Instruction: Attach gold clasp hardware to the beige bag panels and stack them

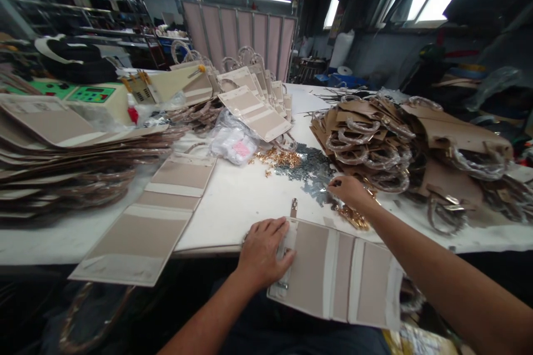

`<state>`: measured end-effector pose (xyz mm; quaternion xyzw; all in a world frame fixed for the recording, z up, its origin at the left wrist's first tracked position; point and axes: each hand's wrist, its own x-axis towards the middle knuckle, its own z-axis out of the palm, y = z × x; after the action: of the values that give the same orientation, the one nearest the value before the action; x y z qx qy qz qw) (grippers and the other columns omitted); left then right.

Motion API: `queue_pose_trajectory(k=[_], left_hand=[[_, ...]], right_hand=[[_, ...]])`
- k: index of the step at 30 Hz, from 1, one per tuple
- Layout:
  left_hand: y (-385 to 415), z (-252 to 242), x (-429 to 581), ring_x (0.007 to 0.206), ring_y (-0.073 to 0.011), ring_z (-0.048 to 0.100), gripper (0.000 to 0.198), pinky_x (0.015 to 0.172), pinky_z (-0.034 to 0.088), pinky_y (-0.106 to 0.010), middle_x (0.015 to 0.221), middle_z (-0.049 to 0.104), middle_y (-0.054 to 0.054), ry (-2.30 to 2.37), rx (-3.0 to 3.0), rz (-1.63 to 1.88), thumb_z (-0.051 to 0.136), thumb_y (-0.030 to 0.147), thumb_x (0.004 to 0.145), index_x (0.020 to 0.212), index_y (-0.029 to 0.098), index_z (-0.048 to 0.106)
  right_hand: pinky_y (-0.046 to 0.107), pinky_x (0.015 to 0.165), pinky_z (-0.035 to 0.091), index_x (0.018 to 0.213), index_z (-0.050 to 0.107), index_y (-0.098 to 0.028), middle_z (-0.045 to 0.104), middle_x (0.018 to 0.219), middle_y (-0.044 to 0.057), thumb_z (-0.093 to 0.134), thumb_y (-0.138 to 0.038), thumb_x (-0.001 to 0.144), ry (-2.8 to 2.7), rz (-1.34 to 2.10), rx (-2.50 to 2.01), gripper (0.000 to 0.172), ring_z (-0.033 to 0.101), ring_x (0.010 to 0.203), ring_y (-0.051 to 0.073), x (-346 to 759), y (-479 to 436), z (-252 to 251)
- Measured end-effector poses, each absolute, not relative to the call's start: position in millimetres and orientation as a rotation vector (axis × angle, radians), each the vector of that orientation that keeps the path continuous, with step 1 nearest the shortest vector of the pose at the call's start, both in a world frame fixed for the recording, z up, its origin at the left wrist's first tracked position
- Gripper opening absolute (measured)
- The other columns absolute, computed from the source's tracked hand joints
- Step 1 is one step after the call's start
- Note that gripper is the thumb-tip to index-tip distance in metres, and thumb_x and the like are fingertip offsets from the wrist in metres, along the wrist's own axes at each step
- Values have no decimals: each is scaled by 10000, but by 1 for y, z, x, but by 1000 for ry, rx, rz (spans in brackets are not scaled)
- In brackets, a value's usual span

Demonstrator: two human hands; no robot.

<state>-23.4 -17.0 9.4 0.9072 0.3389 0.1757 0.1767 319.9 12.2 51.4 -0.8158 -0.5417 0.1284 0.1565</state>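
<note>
From here I have the left hand [262, 249] laid over the left end of a beige bag panel [318, 266], fingers stretched out and thumb spread away from them. That panel lies across the near edge of the worktop [225, 199], right of its middle, its far edge on the white surface and its near edge out past the rim. A small metal-ended tab [293, 208] pokes out beyond the panel's far left corner. My right hand [352, 191] reaches over the worktop to the grey metal plates [310, 169], fingertips bent at their near edge; I cannot tell whether they pinch one. Gold fittings [353, 217] lie just below that hand, between it and the panel. To the right, the brown bag pile [366, 133] crowds my wrist, so sideways room is tight there. Leftward I have more: a bare white strip runs from the left hand to a second beige panel [166, 205], which slants over the near edge. Beyond it, a stack of panels [62, 166] fills the worktop's left side.
</note>
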Motion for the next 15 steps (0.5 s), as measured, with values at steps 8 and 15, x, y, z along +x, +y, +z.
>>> queue_pose_trajectory(k=[8,15], left_hand=[[-18,11,-21,1393,-316,537,597,1170,434,-533,1574,564,-98,975,2553,472,699,410,913,1464,196,616],[-18,6,-19,1359,-301,564,519,1168,444,-503,1507,619,-100,994,2498,535,690,363,935,1431,217,654]], right_hand=[[256,565,405,969,835,-182,673,630,-13,659,-318,826,-1664,972,-1885,265,554,546,149,231,-30,73],[276,758,476,879,838,-192,794,844,18,657,-218,823,-1690,998,-1868,191,700,822,212,194,-41,52]])
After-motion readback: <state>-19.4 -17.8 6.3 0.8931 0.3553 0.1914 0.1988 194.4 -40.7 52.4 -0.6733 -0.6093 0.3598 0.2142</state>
